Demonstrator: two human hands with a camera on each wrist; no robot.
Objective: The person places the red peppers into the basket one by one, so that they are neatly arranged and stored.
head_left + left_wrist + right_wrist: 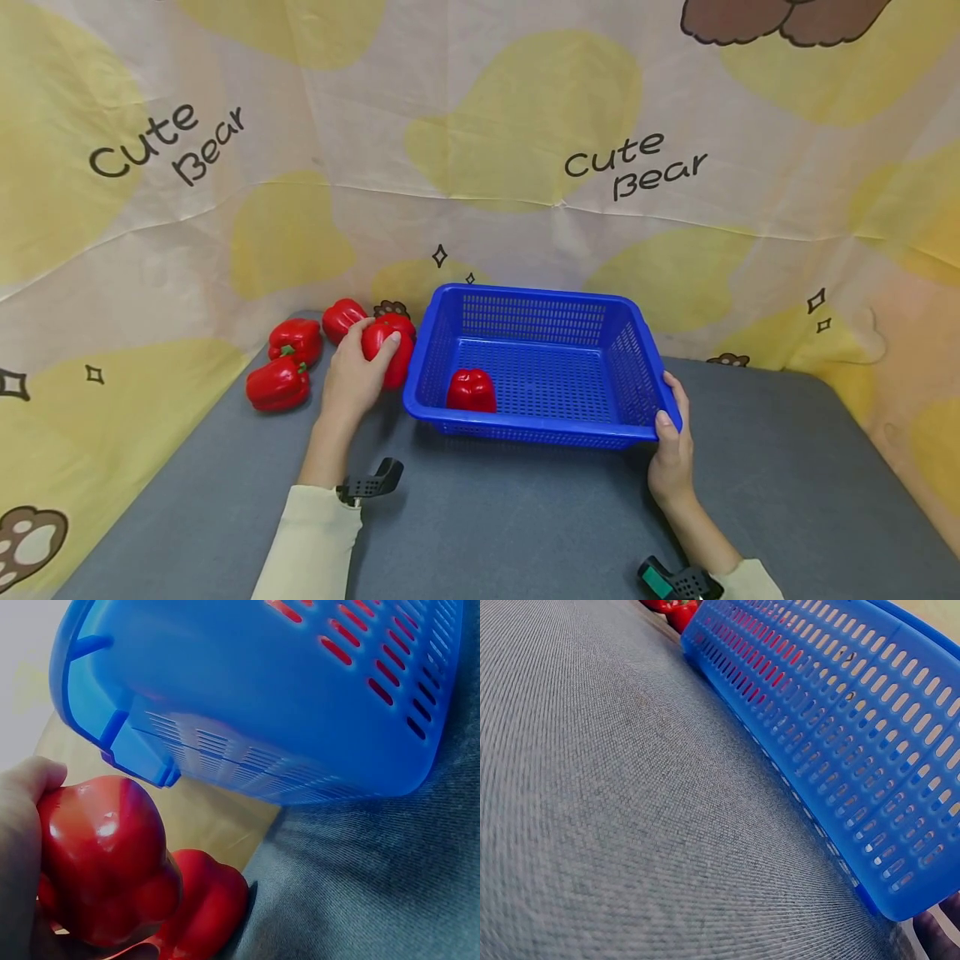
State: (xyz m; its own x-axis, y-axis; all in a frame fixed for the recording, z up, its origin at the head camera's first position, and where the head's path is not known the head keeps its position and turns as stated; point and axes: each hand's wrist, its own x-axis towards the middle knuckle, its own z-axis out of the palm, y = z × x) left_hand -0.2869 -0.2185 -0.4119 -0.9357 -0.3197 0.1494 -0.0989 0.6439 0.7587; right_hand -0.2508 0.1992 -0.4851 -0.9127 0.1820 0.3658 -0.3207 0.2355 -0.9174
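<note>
- Left hand (354, 375): thumb and fingers bent round one red pepper (105, 855), at the left end of the basket, outside its rim.
- Right hand (671, 450): thumb on top and fingers outside, gripping the near right corner of the blue basket (525, 427).
- Basket: upright on the grey counter (495, 517), one only. Far rim close to the patterned cloth (517, 125); left rim just beside the held pepper, with a narrow gap visible in the left wrist view.
- Basket interior: one pepper (471, 392) at the near left; bare floor from there to the right wall.
- Counter room: bare surface between the forearms, in front of the basket, and to the right of the right hand.
- Left edge of counter: two peppers (277, 385) lie near it, touching or nearly so; contact cannot be confirmed.
- Behind the left hand: one pepper (344, 317) near the cloth, plus another pepper (210, 900) partly hidden by the held one.
- Count: six peppers seen; one inside the basket, one in hand, four on the counter.
</note>
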